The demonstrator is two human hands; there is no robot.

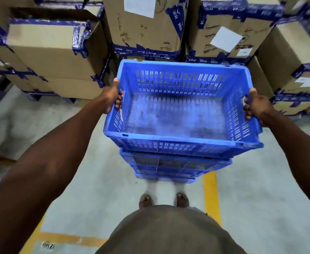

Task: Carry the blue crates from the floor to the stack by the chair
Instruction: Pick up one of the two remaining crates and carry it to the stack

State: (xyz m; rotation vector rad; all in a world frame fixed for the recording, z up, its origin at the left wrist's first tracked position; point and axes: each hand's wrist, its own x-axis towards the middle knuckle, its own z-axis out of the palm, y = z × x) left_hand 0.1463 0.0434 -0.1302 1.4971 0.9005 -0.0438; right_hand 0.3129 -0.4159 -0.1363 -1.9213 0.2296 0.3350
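You gripped a blue crate at 12 o'clock; your left hand curled around its rim at 9 o'clock, your right hand at 3 o'clock; it sat above stacked blue crates; cardboard boxes stood beyond.

Blue tape on the cardboard boxes is showing a repeated printed word, too blurred to read; handwritten marks and paper labels are likewise illegible.
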